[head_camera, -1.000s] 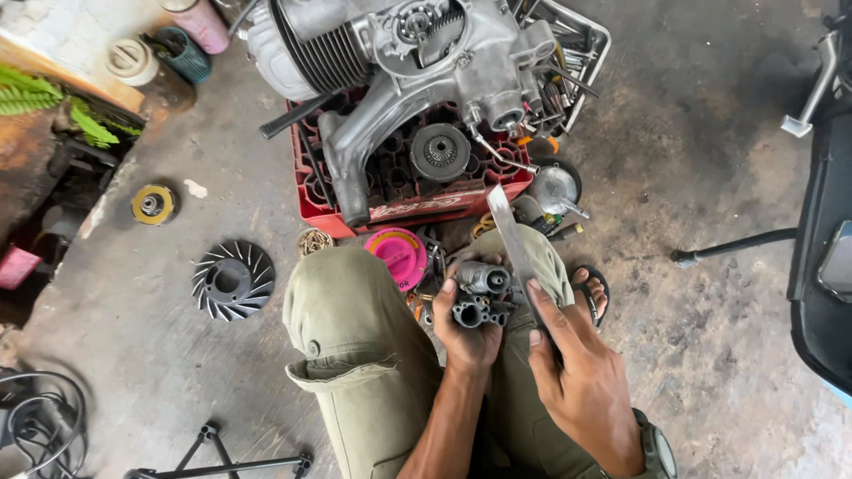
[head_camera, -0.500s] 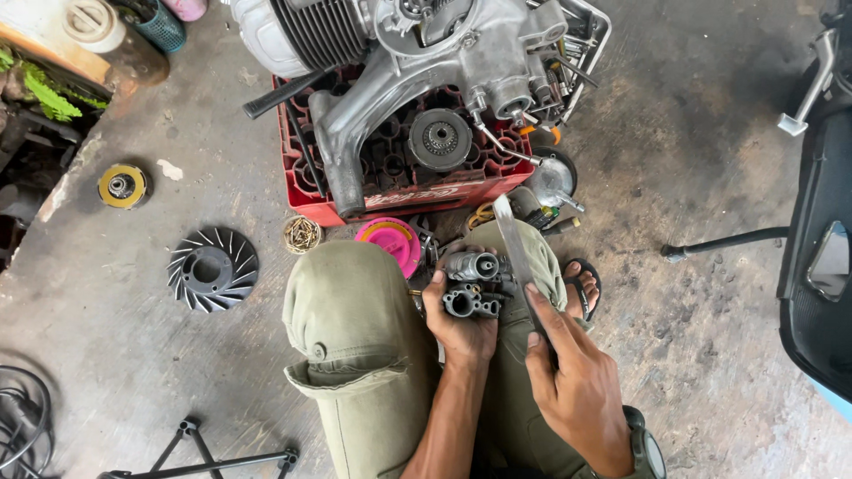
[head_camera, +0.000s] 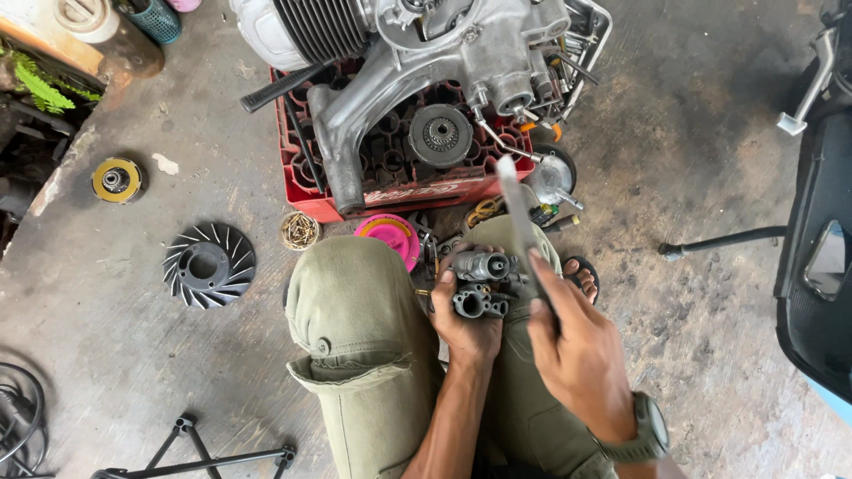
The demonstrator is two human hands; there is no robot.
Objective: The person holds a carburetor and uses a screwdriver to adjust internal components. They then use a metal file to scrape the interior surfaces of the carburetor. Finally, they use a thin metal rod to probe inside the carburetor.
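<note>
My left hand (head_camera: 465,324) grips a small grey metal carburettor (head_camera: 481,282) above my knees, its round openings facing up. My right hand (head_camera: 575,350) holds a long flat metal file (head_camera: 517,217) that points away from me, its lower part lying against the carburettor's right side. A dark watch sits on my right wrist. I sit on a concrete floor in olive trousers, knees bent.
A grey engine block (head_camera: 417,53) rests on a red plastic crate (head_camera: 390,182) just ahead. A pink lid (head_camera: 388,238), a black fan wheel (head_camera: 209,263), a yellow-rimmed disc (head_camera: 116,180), a cup of small screws (head_camera: 300,230) and a black stand (head_camera: 191,452) lie around. A dark vehicle (head_camera: 821,257) stands at right.
The view has shifted a little forward and the engine sits higher in frame. My hands keep the carburettor and file, with the file held slightly more upright against the part.
</note>
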